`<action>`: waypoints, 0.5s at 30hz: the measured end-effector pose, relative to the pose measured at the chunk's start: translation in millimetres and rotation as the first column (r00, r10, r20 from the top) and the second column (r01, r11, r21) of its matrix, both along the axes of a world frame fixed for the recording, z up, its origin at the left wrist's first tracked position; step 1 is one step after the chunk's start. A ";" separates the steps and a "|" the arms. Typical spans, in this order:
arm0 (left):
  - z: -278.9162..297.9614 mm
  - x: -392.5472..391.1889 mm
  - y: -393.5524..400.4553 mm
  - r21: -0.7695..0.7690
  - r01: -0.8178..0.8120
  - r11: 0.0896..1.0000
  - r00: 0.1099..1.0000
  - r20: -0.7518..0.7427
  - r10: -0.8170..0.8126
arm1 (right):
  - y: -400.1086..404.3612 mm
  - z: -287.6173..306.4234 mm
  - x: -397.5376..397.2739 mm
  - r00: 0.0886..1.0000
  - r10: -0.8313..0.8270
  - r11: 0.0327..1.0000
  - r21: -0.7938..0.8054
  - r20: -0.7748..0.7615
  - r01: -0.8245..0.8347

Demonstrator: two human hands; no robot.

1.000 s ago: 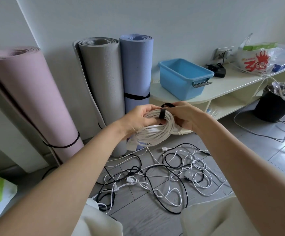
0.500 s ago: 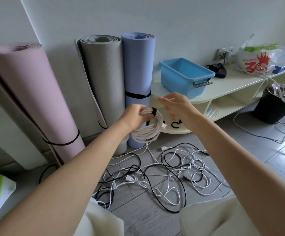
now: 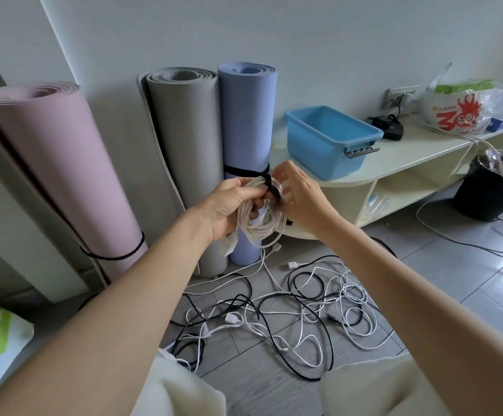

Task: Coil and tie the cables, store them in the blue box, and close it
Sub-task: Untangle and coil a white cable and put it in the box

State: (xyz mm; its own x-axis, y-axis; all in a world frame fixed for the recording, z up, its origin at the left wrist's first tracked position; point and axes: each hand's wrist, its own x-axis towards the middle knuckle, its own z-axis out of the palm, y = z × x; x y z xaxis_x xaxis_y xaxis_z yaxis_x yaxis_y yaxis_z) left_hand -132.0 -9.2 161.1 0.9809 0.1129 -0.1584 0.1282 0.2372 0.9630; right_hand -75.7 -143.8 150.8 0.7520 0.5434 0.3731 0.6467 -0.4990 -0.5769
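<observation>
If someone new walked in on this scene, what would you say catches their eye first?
Centre frame, the left hand grips a coiled white cable while the right hand works a black strap round its top. Below them, a tangle of black and white cables sprawls on the grey floor. Behind, the open blue box sits on a low shelf beside three upright rolled mats.

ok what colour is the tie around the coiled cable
Black; the tie wraps the white coiled cable, clearest in the head view.
</observation>
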 end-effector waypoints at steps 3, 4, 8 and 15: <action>3.7 -0.6 -0.2 -0.087 0.040 0.995 0.999 -0.011 -0.041 | -7.0 0.3 0.1 0.994 0.011 1.000 0.007 0.107 -0.012; 3.7 -0.5 -0.7 -0.117 0.026 0.993 0.999 -0.032 -0.030 | -8.7 -0.3 0.1 0.991 0.009 1.000 0.019 0.137 -0.012; 4.0 -2.9 -0.2 -0.146 -0.008 0.989 0.995 -0.101 -0.007 | -8.7 3.3 -1.6 0.993 0.043 0.994 0.100 0.111 -0.055; 3.0 -7.2 3.6 -0.128 0.004 0.992 0.994 -0.107 -0.018 | -2.3 15.8 -9.4 0.954 0.121 0.948 0.317 -0.276 -0.029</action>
